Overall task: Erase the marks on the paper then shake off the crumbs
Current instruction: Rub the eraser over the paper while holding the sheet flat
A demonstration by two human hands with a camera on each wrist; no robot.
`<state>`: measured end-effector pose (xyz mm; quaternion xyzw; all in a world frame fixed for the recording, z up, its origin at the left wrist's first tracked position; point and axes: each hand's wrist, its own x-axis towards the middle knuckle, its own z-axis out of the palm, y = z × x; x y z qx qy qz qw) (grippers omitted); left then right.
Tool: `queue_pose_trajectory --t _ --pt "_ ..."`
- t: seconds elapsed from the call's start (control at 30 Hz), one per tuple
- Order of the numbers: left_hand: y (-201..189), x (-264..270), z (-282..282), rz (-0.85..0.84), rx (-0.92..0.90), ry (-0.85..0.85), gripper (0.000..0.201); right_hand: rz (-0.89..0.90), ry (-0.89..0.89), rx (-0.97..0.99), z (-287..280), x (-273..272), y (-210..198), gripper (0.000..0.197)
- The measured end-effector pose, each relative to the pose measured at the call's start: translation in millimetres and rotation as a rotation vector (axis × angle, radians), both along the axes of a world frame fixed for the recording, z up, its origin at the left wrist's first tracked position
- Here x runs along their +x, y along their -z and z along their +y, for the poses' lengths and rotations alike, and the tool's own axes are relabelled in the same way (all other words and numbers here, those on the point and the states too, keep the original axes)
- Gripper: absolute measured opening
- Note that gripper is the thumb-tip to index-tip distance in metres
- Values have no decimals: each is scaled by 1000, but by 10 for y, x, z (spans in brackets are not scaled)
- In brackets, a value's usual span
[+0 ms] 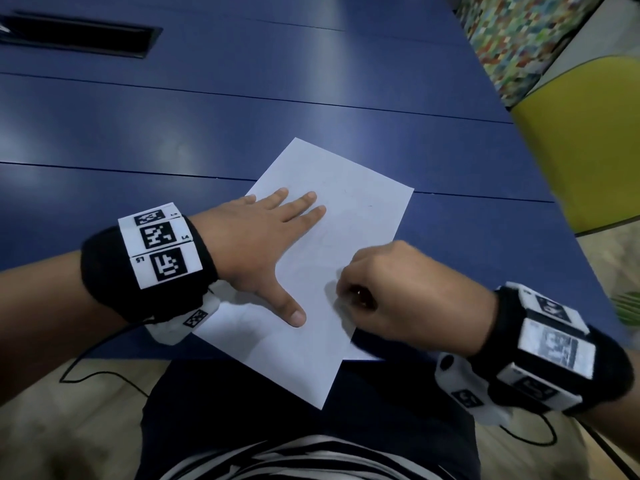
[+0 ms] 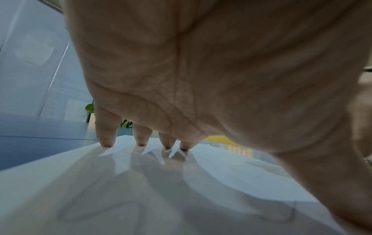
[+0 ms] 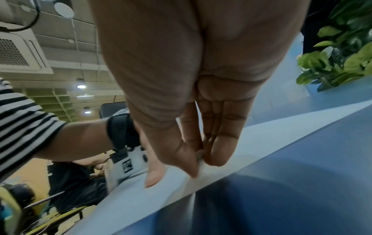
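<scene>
A white sheet of paper (image 1: pixel 346 216) lies askew on the blue table (image 1: pixel 242 116), its near corner hanging over the table's front edge. My left hand (image 1: pixel 263 237) lies flat on the sheet's left half, fingers straight and spread, pressing it down; the fingertips (image 2: pixel 106 141) touch the paper (image 2: pixel 141 190). My right hand (image 1: pixel 391 289) is curled at the sheet's right edge and pinches a small pale eraser (image 3: pixel 199 156) between thumb and fingers, its tip on the paper (image 3: pixel 161 198). Faint pencil marks (image 1: pixel 346 192) show near the sheet's far part. The eraser is hidden in the head view.
A dark rectangular slot (image 1: pixel 79 36) sits in the table at the far left. A yellow seat (image 1: pixel 585 140) and patterned cushion (image 1: pixel 519 39) stand to the right of the table. A thin black cable (image 1: pixel 104 372) hangs below my left wrist. Green plant leaves (image 3: pixel 342 55) rise beyond the table.
</scene>
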<state>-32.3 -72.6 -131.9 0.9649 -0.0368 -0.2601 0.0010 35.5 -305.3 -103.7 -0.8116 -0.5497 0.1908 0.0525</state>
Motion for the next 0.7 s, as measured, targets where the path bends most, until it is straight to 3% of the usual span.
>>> queue_pose_trajectory --t 0.2,0.4,0.57,0.7 --pt "23 9 3 1 10 -3 160 -77 171 43 102 383 -33 18" --pt "67 14 35 -8 -13 -10 161 -5 -36 -37 101 50 -25 12" --pt "81 20 34 -12 -4 -5 162 -83 140 40 166 416 -22 14" --pt "82 16 32 -10 1 -3 161 -47 18 -15 161 175 13 14"
